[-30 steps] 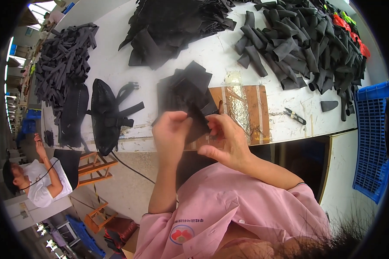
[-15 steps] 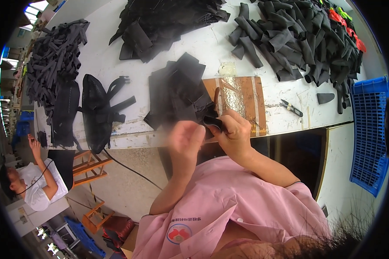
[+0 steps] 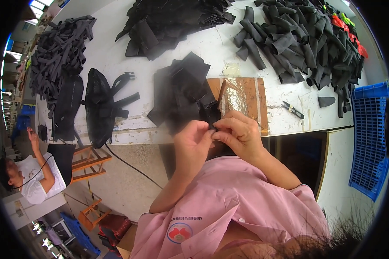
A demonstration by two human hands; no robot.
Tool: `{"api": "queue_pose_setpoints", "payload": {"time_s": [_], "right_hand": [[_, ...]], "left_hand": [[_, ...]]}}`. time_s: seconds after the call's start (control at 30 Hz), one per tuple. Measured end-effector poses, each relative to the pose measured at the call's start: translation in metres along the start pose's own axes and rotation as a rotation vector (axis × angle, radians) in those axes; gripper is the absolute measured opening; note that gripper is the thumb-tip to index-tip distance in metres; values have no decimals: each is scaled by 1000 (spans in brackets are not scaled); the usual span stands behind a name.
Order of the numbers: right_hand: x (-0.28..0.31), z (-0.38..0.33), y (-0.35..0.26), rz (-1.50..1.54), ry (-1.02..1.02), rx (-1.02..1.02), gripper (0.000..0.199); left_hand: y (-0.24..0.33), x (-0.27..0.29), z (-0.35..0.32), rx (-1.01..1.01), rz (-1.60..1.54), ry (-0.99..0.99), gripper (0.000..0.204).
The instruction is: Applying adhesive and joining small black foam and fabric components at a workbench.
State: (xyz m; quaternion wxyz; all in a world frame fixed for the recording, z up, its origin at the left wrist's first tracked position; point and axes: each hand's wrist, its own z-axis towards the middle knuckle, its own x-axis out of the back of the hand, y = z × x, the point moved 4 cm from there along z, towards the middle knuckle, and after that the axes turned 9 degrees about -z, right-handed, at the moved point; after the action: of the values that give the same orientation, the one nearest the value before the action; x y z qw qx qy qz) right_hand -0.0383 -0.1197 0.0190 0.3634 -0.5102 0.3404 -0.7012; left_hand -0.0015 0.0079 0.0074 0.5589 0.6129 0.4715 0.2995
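My left hand [image 3: 193, 140] and my right hand [image 3: 240, 133] meet at the table's near edge, fingertips pinched together on a small black fabric piece [image 3: 212, 126]. Most of that piece is hidden behind my fingers. Just beyond my hands lies a loose stack of flat black fabric pieces [image 3: 181, 88]. To its right a brown board [image 3: 250, 97] with a glossy taped surface lies on the table, and a thin brown stick-like tool [image 3: 222, 91] rests on it.
A black pouch with straps and buckle [image 3: 100, 108] lies at left, near a heap of narrow dark strips [image 3: 60, 56]. Fabric piles [image 3: 160, 26] and dark tubes [image 3: 289, 39] fill the back. Thread snips [image 3: 293, 109] lie right, near a blue crate [image 3: 368, 138]. A person [image 3: 34, 172] sits far left.
My left hand has come in to the right and now pinches the black fabric piece beside my right hand. My right hand has shifted from a fist-like hold to a fingertip pinch.
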Motion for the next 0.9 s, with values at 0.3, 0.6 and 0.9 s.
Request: {"api": "queue_pose_setpoints", "payload": {"time_s": [0.3,0.6,0.9], "right_hand": [[-13,1,7,-395,264,131,12],[-36,-7,17,1269,-168,-696,9],[-30,-6,31,1134,-164,-578,18]], "left_hand": [[2,4,-3,-317,129,237,15],[-3,11,9,-284,-115,248,22],[9,-3,1,111,-587,-314,27]]}}
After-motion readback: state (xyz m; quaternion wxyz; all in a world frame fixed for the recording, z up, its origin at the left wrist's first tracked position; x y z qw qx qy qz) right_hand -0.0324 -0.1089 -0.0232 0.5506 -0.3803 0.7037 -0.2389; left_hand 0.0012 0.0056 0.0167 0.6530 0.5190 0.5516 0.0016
